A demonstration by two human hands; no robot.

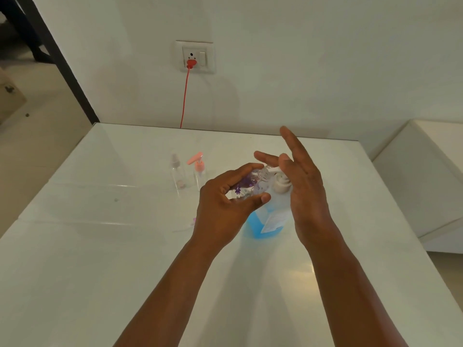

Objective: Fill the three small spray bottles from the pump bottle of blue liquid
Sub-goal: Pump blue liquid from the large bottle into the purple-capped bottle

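One small bottle (248, 187) — between left hand (225, 204) fingers, tilted

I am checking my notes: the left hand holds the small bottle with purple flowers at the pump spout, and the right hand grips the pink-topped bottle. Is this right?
Not quite. The left hand does hold the purple-flowered bottle at the pump spout, but the head view shows the right hand open over the pump; the pink-topped bottle stands untouched on the table.

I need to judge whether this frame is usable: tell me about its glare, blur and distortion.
Head view: the glossy white table throws soft glare streaks at left; the two clear bottles at the back look faint and blurry; the small bottle in the left hand is smeared; the right hand reads sharper; the wide lens bows the table's edges; lighting is dim and greenish.
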